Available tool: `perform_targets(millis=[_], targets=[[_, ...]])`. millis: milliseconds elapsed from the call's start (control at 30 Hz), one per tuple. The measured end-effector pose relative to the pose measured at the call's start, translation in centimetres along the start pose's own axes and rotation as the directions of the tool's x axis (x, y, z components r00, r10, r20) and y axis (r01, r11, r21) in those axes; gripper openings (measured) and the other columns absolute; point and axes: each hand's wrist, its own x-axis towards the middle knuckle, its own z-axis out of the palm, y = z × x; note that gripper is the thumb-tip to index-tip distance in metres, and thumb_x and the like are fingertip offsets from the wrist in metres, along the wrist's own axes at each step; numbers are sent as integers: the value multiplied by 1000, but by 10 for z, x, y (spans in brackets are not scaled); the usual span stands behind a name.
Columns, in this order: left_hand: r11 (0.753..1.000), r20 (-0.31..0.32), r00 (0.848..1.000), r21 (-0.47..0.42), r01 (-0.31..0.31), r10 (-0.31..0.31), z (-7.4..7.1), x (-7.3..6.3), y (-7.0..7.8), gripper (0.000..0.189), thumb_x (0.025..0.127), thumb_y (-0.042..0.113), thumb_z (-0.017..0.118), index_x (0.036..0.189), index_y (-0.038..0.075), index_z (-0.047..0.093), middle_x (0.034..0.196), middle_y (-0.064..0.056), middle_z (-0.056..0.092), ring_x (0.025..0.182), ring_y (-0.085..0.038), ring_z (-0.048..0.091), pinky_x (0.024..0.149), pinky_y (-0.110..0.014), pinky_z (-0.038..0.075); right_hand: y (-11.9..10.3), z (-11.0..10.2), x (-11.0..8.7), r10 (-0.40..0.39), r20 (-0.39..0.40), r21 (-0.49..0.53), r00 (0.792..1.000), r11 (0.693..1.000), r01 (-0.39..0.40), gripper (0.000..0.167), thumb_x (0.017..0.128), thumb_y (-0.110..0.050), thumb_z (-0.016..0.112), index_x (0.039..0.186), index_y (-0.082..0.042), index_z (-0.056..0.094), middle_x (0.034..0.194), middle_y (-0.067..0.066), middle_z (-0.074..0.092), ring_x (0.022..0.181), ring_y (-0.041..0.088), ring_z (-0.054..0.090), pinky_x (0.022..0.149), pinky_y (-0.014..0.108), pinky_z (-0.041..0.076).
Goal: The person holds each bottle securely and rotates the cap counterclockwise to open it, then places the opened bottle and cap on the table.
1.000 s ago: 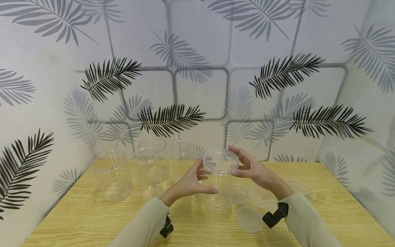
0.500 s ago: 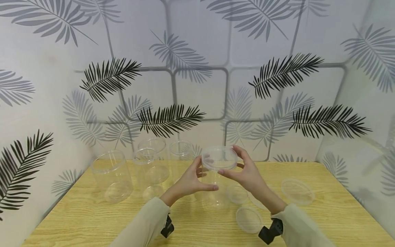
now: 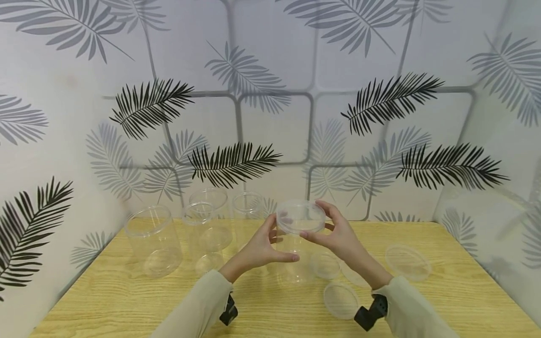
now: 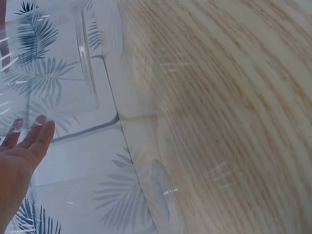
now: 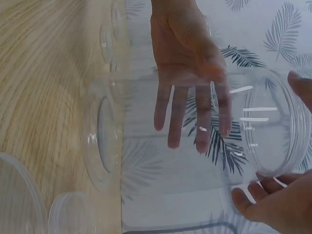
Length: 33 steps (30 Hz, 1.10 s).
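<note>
In the head view, a clear plastic jar (image 3: 296,274) is upright in front of me, with a round clear lid (image 3: 301,213) level over its mouth. My left hand (image 3: 253,253) holds the jar's body from the left, its thumb across the near side and its fingers seen through the wall. From the right, my right hand (image 3: 338,237) grips the lid's rim, thumb at the front edge and fingers at the far side. The right wrist view has the left hand (image 5: 190,63) behind the clear wall. In the left wrist view, the jar's base (image 4: 88,58) is above the table.
Several open-topped clear jars, among them a wide one (image 3: 148,225), stand at the left of the wooden table (image 3: 127,300). Loose clear lids lie to the right: one near the front (image 3: 340,300), one farther right (image 3: 407,263), others partly behind the right arm. A leaf-patterned wall (image 3: 270,131) rises behind.
My right thumb has shifted left along the lid's rim to its front edge, the right forearm swinging slightly left. The jar and lid are slightly higher in the head view. The left hand keeps its hold.
</note>
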Motion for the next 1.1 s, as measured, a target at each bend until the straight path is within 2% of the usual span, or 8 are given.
perform_targets(millis=[133, 300, 367, 500, 667, 933, 1000, 1100], targets=[[1000, 40, 999, -5, -14, 14, -3, 3, -11, 96, 67, 13, 81, 142, 24, 21, 139, -2, 37, 121, -28, 47, 101, -45, 40, 9, -12, 5, -30, 167, 138, 985, 990, 7, 75, 82, -18, 69, 142, -10, 25, 141, 14, 34, 121, 29, 43, 94, 41, 46], [999, 103, 994, -32, -18, 22, -5, 3, -10, 97, 67, 11, 81, 141, 30, 22, 136, -1, 39, 118, -24, 50, 100, -43, 42, 17, -26, 12, -119, 346, 326, 931, 945, -1, 72, 85, -9, 64, 143, -6, 21, 134, 11, 37, 113, 17, 48, 86, 27, 49], [999, 121, 992, -45, -22, 27, -5, 3, -8, 99, 67, 10, 81, 142, 29, 20, 138, -4, 38, 119, -24, 50, 100, -44, 41, 18, -29, 14, -149, 388, 367, 910, 930, -4, 72, 86, -9, 63, 144, -6, 20, 132, 7, 39, 114, 18, 48, 87, 26, 49], [998, 148, 988, -60, -34, 43, -5, 0, 4, 99, 68, 10, 80, 145, 20, 17, 141, -12, 34, 120, -30, 48, 100, -43, 41, 18, -33, 16, -186, 442, 409, 877, 913, -13, 71, 88, -9, 60, 145, -8, 18, 133, 3, 40, 120, 26, 43, 89, 26, 47], [998, 163, 986, -58, -16, 25, -4, -4, 18, 98, 69, 10, 80, 145, 16, 17, 141, -14, 34, 121, -31, 47, 100, -38, 42, 16, -35, 16, -218, 474, 438, 853, 899, -13, 69, 90, -7, 56, 146, -9, 15, 135, 4, 39, 122, 27, 42, 92, 28, 47], [999, 155, 988, -50, 2, 5, -4, -6, 21, 92, 69, 11, 80, 142, 16, 23, 139, -11, 36, 122, -30, 46, 103, -46, 38, 16, -35, 18, -279, 436, 501, 856, 865, 27, 68, 90, -8, 55, 146, -9, 15, 139, 8, 34, 120, 18, 46, 91, 30, 48], [999, 152, 988, -44, 1, 6, -4, -6, 20, 89, 69, 12, 80, 139, 17, 26, 139, -11, 37, 122, -31, 46, 104, -48, 36, 15, -36, 19, -292, 405, 514, 867, 856, 48, 68, 90, -8, 56, 145, -9, 16, 142, 8, 31, 118, 16, 47, 91, 29, 48], [1000, 145, 989, -27, -2, 6, -5, -6, 19, 86, 70, 13, 79, 138, 17, 27, 139, -10, 37, 122, -31, 45, 104, -48, 36, 14, -38, 20, -287, 336, 513, 897, 855, 81, 71, 89, -7, 58, 145, -7, 15, 140, 3, 29, 113, 10, 49, 88, 23, 47]])
